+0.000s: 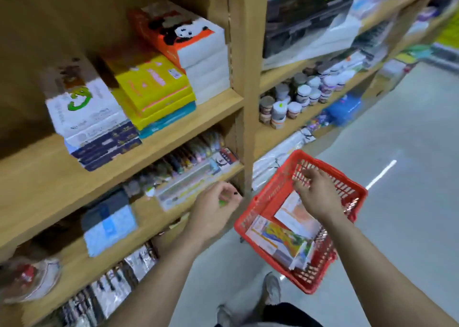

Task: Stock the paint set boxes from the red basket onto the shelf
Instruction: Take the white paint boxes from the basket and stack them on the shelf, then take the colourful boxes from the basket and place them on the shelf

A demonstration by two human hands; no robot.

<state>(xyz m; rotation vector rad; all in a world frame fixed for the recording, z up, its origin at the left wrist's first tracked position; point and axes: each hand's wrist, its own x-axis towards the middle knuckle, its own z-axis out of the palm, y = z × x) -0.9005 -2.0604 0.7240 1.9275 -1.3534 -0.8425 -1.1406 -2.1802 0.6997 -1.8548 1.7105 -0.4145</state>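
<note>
left grip [213, 212] fingers curled, right grip [315, 195] fingers spread, both forearms extended

Paint set boxes [280, 241] (apparently two, badly blurred) lie overlapping inside the red lattice-walled basket [267, 197], just beside the wooden shelf [74, 177].

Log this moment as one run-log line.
stage: pick | right hand: open, over paint set boxes in red basket | left hand: at shelf, grip unclear

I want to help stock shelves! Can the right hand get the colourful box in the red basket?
Probably yes. The right hand hovers open right over the basket, and the colourful box lies in it with nothing on top.
</note>
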